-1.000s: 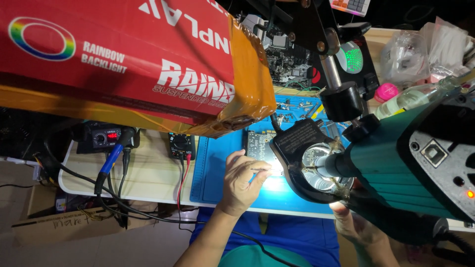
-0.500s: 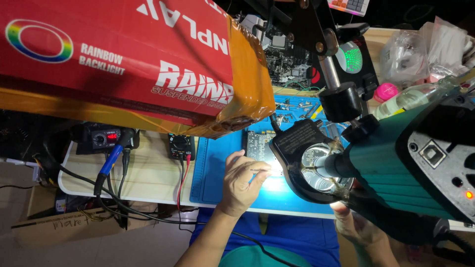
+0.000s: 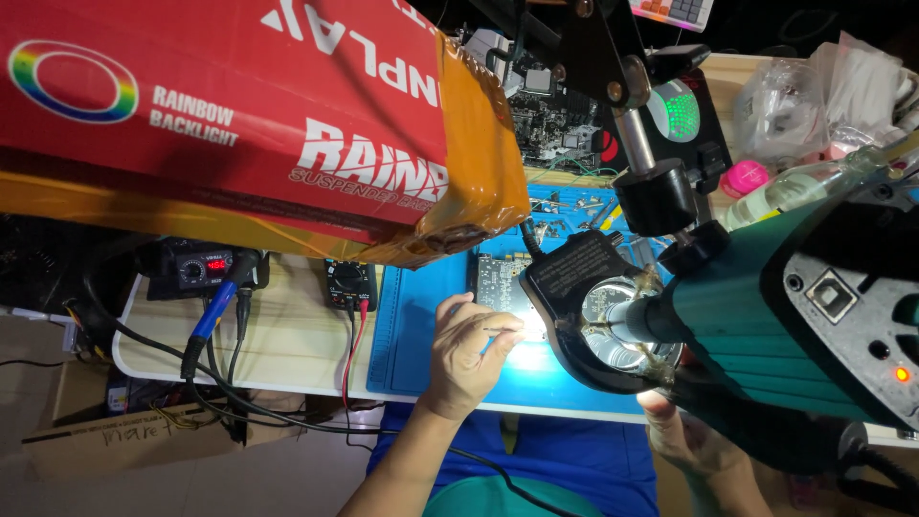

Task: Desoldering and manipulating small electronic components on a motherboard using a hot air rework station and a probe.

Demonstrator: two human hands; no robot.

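A red cardboard box and a teal microscope body are seen over the worktop, where a circuit board lies on the blue mat under the ring light. The left hand is closed in a pinch grip on a thin tool touching the board's lit edge, so the work is judged mid-course, unfinished. The right hand is mostly hidden beneath the microscope; its grip cannot be told.

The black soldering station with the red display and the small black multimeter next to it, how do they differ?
The black soldering station is wider and shows a lit red display; the small black multimeter is narrower with no lit display visible. A blue-handled tool leans at the station; red and black leads hang from the multimeter. Both are black and have a round dial.
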